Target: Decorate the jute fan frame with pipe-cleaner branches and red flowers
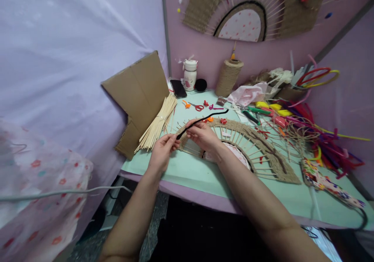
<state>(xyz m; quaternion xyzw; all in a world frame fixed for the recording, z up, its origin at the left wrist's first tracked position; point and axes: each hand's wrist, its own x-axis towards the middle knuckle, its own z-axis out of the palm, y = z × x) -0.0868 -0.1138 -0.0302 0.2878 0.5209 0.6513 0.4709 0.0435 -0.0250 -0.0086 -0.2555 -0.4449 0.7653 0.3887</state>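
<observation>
A black pipe cleaner [209, 115] stretches between my hands and on to the upper right, its far end free. My left hand [163, 149] pinches its lower left end, which looks folded or thickened. Further along it, my right hand [201, 135] grips it between thumb and fingers. Both hands are above the left part of a half-round fan [279, 162] of twine woven on thin sticks, lying on the table. My right hand and forearm hide part of the fan's spotted centre. Small red and orange flowers lie at the fan's upper edge.
A bundle of sticks [157, 125] and bent cardboard [138, 94] stand left. Red scissors [198, 107], a phone [178, 87], a white bottle [190, 75] and a twine spool [229, 77] sit behind. Coloured pipe cleaners [330, 145] and a floral-covered tool [330, 184] lie right.
</observation>
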